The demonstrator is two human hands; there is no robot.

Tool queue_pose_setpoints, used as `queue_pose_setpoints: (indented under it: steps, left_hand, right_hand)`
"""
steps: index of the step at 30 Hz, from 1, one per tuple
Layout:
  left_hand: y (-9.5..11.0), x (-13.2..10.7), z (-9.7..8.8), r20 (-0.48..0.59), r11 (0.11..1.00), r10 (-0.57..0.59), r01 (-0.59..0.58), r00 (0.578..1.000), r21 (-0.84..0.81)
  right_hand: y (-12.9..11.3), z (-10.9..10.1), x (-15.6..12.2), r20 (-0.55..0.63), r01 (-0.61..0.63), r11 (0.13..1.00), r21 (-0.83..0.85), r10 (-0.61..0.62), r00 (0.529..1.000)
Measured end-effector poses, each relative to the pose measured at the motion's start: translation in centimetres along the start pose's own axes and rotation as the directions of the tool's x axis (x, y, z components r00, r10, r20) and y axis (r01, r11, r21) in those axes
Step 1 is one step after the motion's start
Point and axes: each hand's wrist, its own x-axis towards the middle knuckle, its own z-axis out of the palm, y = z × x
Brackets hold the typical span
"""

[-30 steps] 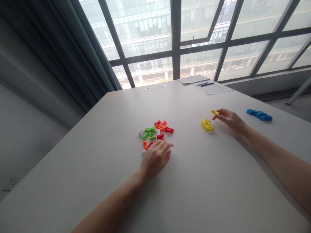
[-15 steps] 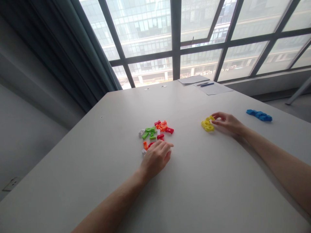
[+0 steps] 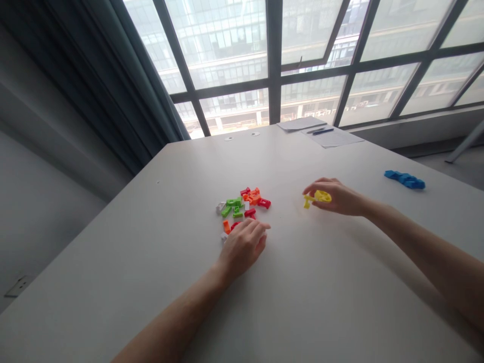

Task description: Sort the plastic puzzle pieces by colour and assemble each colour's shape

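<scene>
- Head view, the only one. Landmark for all places: the green pieces (image 3: 237, 202), lying grouped on a white desk (image 3: 151, 252).
- Right hand (image 3: 335, 195): well to the right of the green pieces. Thumb and fingers curl round yellow pieces (image 3: 323, 196) from both sides; grip drawn in close, with hold of them. One yellow piece juts beyond the fingertips, a stub pointing down. Whether all the yellow is clear of the surface, cannot tell.
- Left hand (image 3: 244, 244): just nearer the wearer than the green pieces, palm down, fingers bent. How far its grip is closed, and on what, cannot tell; the hand's back hides the underside.
- Red pieces (image 3: 250, 213): scattered right of the green pieces and on their near side, one partly hidden by the left hand.
- Orange pieces (image 3: 254, 199): a cluster just right of the green pieces, slightly farther off.
- White piece (image 3: 220, 207): just left of the green pieces.
- Blue pieces (image 3: 404, 180): a compact row, far right of the green pieces, beyond the right hand.
- Papers (image 3: 300, 124) and pens (image 3: 322, 131): well beyond the green pieces, to the right, near the window (image 3: 234, 45).
</scene>
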Motion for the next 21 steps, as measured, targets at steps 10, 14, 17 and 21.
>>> queue_pose_setpoints:
  steps: [10,14,17,21]
  left_hand:
    - [-0.1,0.0,0.1,0.012,1.0,0.005,-0.005,1.0,0.008]
    - [0.0,0.0,0.0,0.03,0.999,0.022,-0.023,0.999,0.04]
    - [0.2,0.1,-0.2,0.076,0.991,0.066,-0.074,0.995,0.11]
    - [0.9,0.9,-0.4,0.208,0.968,0.122,-0.163,0.97,0.192]
  right_hand:
    - [-2.7,1.4,0.2,0.25,0.227,0.967,-0.112,-0.194,0.949]
    - [-1.6,0.5,0.1,0.152,0.153,0.983,-0.098,-0.137,0.979]
    - [0.2,-0.3,-0.3,-0.031,0.045,0.998,-0.042,-0.047,0.998]
    - [3.6,-0.1,-1.9,-0.245,-0.087,0.994,0.061,0.1,0.964]
